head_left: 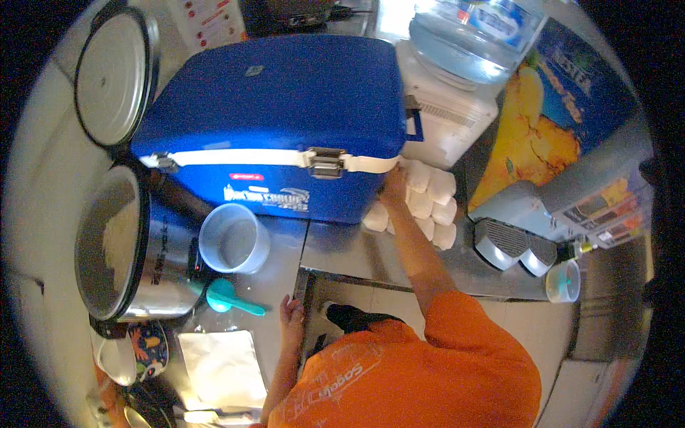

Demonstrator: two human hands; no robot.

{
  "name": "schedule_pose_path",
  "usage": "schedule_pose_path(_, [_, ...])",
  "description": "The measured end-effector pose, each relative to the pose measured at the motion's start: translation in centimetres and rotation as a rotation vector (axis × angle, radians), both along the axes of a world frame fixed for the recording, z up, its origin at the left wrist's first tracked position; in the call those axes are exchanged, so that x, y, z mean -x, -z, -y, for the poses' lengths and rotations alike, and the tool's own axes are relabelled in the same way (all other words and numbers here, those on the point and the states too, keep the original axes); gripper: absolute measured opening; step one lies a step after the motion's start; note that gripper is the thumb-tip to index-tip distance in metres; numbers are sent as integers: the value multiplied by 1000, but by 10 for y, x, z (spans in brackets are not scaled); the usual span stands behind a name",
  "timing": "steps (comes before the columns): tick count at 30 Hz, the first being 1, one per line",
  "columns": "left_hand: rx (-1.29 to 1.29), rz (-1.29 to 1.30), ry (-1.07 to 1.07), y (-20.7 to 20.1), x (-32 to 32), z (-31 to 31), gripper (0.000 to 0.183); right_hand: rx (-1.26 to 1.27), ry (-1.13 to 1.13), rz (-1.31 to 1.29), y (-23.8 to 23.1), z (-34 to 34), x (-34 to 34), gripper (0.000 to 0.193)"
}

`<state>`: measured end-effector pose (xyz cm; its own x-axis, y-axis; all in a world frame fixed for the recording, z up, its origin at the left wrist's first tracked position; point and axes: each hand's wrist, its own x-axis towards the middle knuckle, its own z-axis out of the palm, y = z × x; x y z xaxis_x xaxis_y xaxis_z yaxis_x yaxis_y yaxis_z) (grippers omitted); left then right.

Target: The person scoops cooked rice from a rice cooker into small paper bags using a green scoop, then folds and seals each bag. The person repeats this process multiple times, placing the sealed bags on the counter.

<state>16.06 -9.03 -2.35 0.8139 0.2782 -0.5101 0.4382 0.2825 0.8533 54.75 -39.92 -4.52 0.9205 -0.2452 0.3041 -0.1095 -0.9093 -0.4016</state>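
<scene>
A large blue cooler box [278, 93] with a white band and metal latches stands on the metal counter. At its right front corner is my right hand [392, 187], beside several white rounded bundles [421, 205] set close together in rows. Its fingers are partly hidden against the cooler and the bundles, so whether they grip anything does not show. My left hand [291, 312] hovers by the counter's front edge, fingers loosely apart and holding nothing. Closest to it lies a turquoise rice paddle or scoop [232, 298], with a translucent round tub [234, 239] behind.
On the left a rice cooker [168, 250] stands with rice inside and its round lid [116, 78] raised. A pale flat sheet [222, 369] lies near front left. Behind the bundles, a water bottle [478, 36] sits on a white appliance [449, 118]. A drink dispenser [517, 214] is at right.
</scene>
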Motion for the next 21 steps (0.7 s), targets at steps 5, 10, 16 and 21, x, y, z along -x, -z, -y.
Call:
schedule_pose_path(5, [66, 14, -70, 2, 13, -15, 58, 428, -369, -371, -113, -6, 66, 38])
schedule_pose_path(10, [-85, 170, -314, -10, 27, -41, 47, -498, -962, -1514, -180, -95, 182, 39])
schedule_pose_path(16, [-348, 243, -670, -50, 27, -91, 42, -287, -1589, -124, -83, -341, 276, 94])
schedule_pose_path(21, [-515, 439, -906, -104, 52, -149, 47, -93, -1513, -499, -111, -395, 276, 79])
